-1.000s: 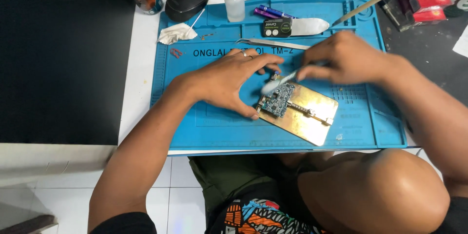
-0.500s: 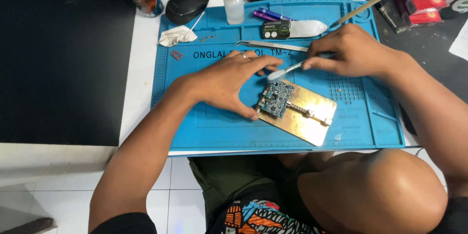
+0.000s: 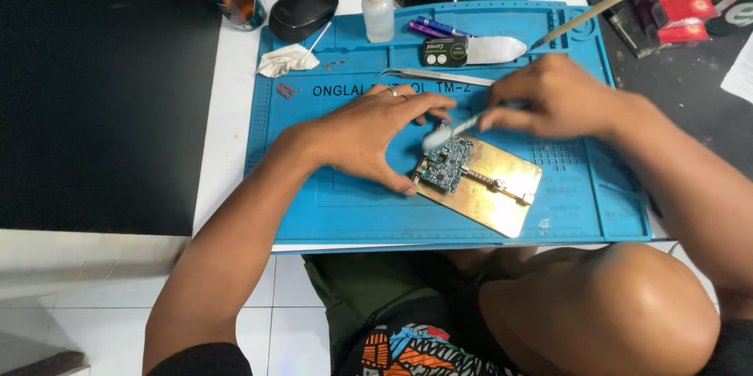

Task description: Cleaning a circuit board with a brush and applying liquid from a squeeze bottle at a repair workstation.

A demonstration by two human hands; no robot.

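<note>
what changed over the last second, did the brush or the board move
The right hand drew the brush back off the circuit board, up toward the board's top edge. The left hand stayed flat, steadying the brass holder; the board stayed clamped, and the tweezers lay untouched.

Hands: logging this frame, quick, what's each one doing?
Left hand: open, flat on the mat, fingertips at the brass holder.
Right hand: closed on a brush over the board.
</note>
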